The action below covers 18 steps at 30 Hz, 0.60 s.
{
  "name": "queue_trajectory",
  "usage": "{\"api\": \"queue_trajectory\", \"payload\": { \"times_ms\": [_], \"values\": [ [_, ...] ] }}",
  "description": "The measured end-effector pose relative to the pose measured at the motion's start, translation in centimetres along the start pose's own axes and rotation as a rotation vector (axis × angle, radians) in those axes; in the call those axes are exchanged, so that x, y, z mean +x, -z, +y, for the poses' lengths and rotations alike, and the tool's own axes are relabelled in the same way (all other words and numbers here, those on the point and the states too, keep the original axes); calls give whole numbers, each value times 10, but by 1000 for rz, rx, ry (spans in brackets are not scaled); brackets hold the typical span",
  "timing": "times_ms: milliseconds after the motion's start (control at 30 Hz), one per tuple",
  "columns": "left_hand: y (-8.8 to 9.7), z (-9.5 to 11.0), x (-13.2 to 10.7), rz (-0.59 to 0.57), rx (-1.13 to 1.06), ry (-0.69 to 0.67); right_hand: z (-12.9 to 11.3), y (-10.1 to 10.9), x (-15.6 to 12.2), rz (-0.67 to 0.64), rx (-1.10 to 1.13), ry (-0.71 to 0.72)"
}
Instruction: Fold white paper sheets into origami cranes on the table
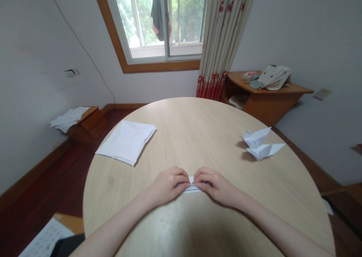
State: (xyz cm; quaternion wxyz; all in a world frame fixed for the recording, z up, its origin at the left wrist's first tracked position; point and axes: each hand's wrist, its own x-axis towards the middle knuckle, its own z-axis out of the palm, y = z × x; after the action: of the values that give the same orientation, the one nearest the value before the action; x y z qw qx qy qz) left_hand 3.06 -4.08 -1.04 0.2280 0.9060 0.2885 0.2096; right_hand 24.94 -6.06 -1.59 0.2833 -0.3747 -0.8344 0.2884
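Observation:
A small piece of folded white paper (pixel 192 189) lies on the round wooden table (pixel 192 136) in front of me. My left hand (pixel 172 185) pinches its left side, thumb in front and fingers curled behind. From the other side, my right hand (pixel 213 185) grips the paper the same way. The two thumb tips almost meet at the middle, where a raised fold shows. Both hands rest at table level and cover the paper's ends, so its full shape is hidden.
A stack of white paper sheets (pixel 127 140) lies at the table's left. Two folded paper birds (pixel 261 149) stand at the right. Beyond the table are a side cabinet (pixel 271 94) with a bag, a curtain (pixel 220 42), and a low drawer unit (pixel 92 121) bearing papers.

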Motion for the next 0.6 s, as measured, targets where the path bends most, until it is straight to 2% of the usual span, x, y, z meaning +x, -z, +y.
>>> {"api": "queue_trajectory", "payload": {
  "times_ms": [167, 400, 600],
  "values": [
    [-6, 4, 2, -3, 1, 45, 2, -4, 1, 26, -54, -61],
    [-8, 6, 2, 22, -114, 105, 0, -8, 1, 48, -154, -68],
    [-12, 1, 0, 151, -34, -12, 2, -8, 1, 115, -207, 42]
  ]
}}
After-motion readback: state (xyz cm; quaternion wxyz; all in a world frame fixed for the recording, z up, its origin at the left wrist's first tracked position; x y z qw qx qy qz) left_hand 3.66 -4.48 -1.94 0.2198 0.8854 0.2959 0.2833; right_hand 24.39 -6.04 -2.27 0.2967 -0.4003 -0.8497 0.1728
